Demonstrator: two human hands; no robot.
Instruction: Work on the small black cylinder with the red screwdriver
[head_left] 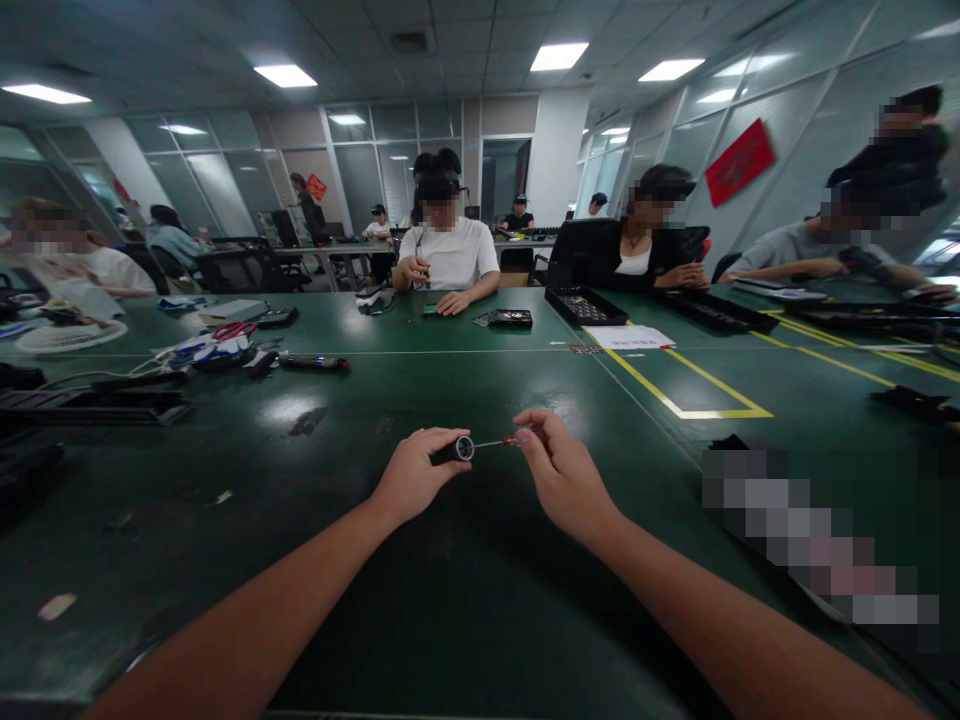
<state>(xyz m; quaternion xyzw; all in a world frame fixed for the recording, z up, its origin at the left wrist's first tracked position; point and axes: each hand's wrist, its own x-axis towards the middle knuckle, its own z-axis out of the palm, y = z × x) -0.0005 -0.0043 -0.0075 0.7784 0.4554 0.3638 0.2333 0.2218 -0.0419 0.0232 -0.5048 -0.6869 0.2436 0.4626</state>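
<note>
Left hand (411,478) has its fingers curled around one short black cylinder (454,450), the round pale end face turned toward the camera, and right beside it the right hand (564,473) pinches one thin screwdriver (498,442) between thumb and fingertips, its small red grip at the fingers and its slim metal shaft reaching across to the cylinder's end, tip touching or just at that face, hard to tell which. Both hands hover just above the dark green table (465,600), the two bare forearms running back toward the camera. Out from the cylinder, far to its left, one pair of red-handled scissors (234,330) lies among white bits, with one dark pen-like tool (313,362) just to the right of them. Beyond the cylinder, straight across the table, one person in a white T-shirt (448,255) sits with both hands at the tabletop, one small black box (510,318) near that person's hand. To the right beyond the cylinder, one white sheet of paper (628,337) lies beside a yellow line (675,405) marked on the table, and one black tray (585,305) sits just behind the paper.
</note>
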